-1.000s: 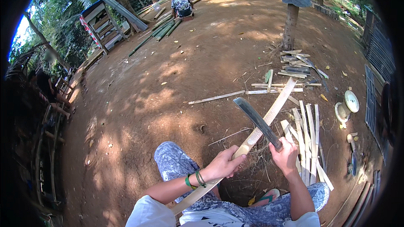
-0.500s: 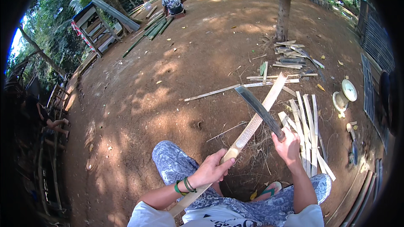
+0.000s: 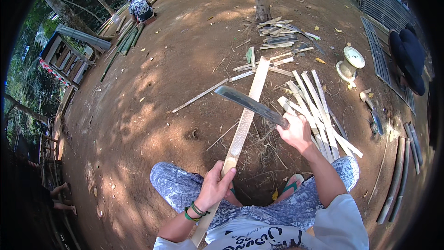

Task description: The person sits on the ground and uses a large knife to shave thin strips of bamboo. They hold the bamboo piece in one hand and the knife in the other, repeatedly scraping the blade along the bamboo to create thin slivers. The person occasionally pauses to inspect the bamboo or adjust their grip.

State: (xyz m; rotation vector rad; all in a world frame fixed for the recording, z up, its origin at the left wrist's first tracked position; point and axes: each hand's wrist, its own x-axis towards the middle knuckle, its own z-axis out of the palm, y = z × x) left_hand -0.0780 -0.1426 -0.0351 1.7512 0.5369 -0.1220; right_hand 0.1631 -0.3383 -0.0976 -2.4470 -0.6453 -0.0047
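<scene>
A long, pale bamboo strip point(image 3: 245, 122) slants from beside my left side up and away over the ground between my knees. My left hand point(image 3: 215, 186) is closed round its lower part, thumb on top. In my right hand point(image 3: 296, 133) is a machete point(image 3: 249, 104) with a dark, broad blade, gripped by its handle, which the fingers mostly hide. The blade lies across the strip's upper half, its tip pointing left; whether it touches the strip I cannot tell. Just right of the right hand, split bamboo strips point(image 3: 319, 111) lie in a loose pile.
Short bamboo pieces point(image 3: 277, 34) are stacked by a tree trunk point(image 3: 262, 0). At right are a white spool point(image 3: 350, 62), another knife point(image 3: 375, 118) and bamboo poles point(image 3: 393, 180). A person point(image 3: 140, 8) sits far left near green poles point(image 3: 125, 44); a dark-clad person point(image 3: 407, 58) is at far right.
The view has turned, so the surroundings sit further left. The machete's blade has swung flatter across the strip. Both hands keep their hold.
</scene>
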